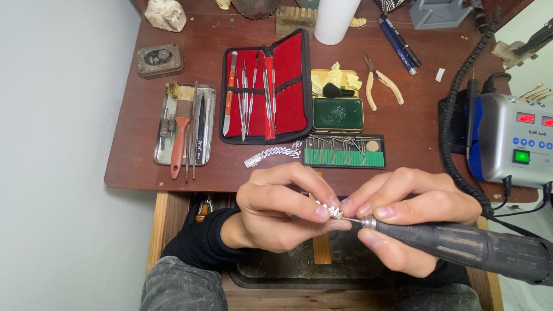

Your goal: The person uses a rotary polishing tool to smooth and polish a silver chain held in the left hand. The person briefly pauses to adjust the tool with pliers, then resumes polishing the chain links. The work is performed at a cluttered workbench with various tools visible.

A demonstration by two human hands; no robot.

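Note:
My left hand (282,207) pinches a small silver chain piece (330,209) between thumb and fingers, just below the desk's front edge. My right hand (406,222) grips a dark grey rotary handpiece (461,245), and its thin bit touches the silver piece. The handpiece's coiled black cord (455,115) runs up to a grey control box (512,138) at the right. A second silver chain link strip (271,154) lies on the brown desk (144,167) near the front edge.
An open red tool case (288,86) with metal picks, a metal tray (164,124) with a brush and files, a green bur box (345,156), a green tin (339,114), pliers (380,83), pens (398,43) and a white cup (336,20) crowd the desk.

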